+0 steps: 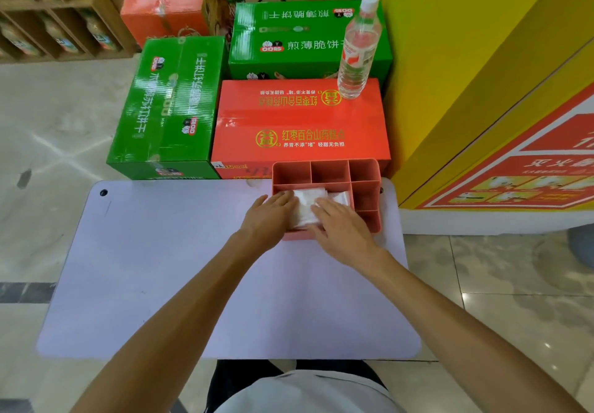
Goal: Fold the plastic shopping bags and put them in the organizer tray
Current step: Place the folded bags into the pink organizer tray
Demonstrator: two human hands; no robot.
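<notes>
- Pressing with flat, straight fingers, left hand [271, 216] and right hand [344, 229] touch folded white bags [307, 205].
- Bags lie in the pink organizer tray's [366, 200] large near compartment, on the table [193, 268].

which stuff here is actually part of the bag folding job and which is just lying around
Part of the job:
- folded plastic bags in the large compartment
- pink organizer tray
- left hand and right hand, both on the bags
- lilac table

Just lying about:
- water bottle
- red carton under it
- green cartons
</notes>
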